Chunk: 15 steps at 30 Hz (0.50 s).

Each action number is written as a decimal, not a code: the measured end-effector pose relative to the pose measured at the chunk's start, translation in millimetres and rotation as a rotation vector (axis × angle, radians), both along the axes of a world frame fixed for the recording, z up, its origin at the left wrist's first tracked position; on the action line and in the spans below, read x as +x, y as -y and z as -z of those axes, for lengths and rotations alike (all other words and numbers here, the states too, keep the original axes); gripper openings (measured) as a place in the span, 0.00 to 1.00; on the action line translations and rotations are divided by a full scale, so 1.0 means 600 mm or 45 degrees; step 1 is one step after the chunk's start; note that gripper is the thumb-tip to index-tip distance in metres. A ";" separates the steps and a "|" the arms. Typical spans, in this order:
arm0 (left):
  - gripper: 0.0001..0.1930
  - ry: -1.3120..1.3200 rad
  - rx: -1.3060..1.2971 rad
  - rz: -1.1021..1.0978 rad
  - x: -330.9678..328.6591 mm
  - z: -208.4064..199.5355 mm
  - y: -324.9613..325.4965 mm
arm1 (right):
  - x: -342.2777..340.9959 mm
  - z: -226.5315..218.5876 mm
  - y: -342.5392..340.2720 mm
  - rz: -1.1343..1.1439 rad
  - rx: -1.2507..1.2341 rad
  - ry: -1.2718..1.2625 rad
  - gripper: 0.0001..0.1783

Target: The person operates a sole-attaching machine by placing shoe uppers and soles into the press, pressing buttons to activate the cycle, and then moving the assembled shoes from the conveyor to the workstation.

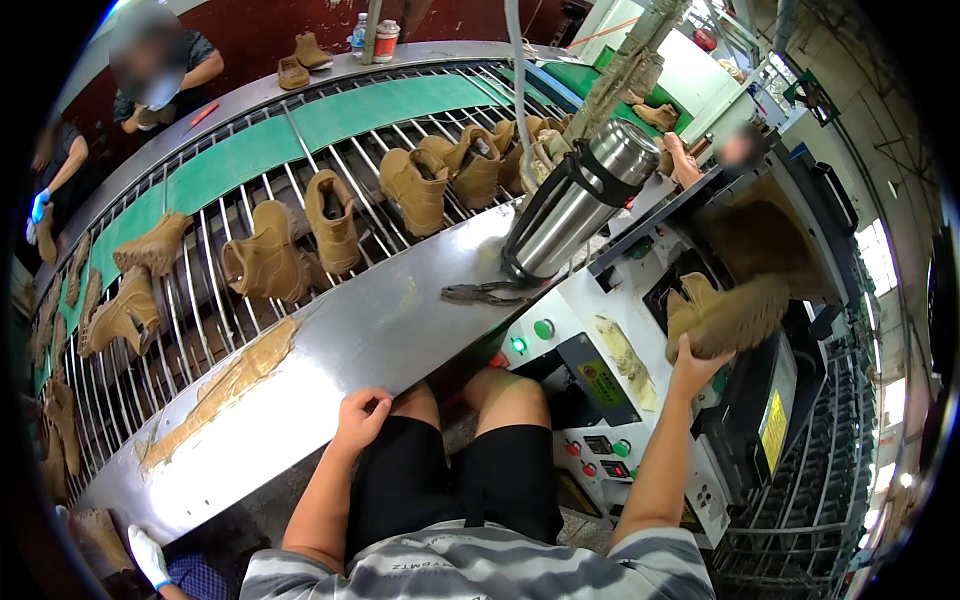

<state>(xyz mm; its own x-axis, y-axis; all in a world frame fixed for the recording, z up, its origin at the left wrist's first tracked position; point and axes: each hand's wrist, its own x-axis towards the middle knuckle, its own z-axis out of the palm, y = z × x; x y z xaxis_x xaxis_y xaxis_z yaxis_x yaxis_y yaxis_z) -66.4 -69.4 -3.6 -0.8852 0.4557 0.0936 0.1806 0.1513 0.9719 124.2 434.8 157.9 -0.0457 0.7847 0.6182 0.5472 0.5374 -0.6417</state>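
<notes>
My right hand (pixel 697 370) grips a tan boot (pixel 735 318) from below, fingers around its side. The boot is tilted, its ridged sole facing up and to the right. It is held over a white machine (pixel 650 440) with buttons, in front of the machine's raised dark lid (pixel 770 235). My left hand (pixel 362 418) rests by the near edge of the metal ledge (pixel 400 345), above my thigh. Its fingers are curled in and nothing shows in them.
Several tan boots (pixel 337 222) stand or lie on the roller conveyor (pixel 205 290) with its green belt (pixel 330 123). A steel thermos (pixel 575 215) and a dark metal tool (pixel 485 293) occupy the ledge. Co-workers (pixel 165 70) are at the far left; a gloved hand (pixel 148 555) shows lower left.
</notes>
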 end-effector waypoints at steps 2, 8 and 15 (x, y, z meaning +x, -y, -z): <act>0.05 0.026 -0.063 -0.005 -0.005 0.021 0.001 | 0.005 0.014 0.026 0.151 -0.080 -0.197 0.56; 0.14 0.474 0.276 0.371 -0.009 -0.020 -0.017 | -0.081 -0.026 0.220 -0.599 -0.436 -0.715 0.43; 0.44 1.011 1.411 0.494 0.013 -0.166 0.004 | -0.148 -0.018 0.439 -1.888 -0.410 0.181 0.27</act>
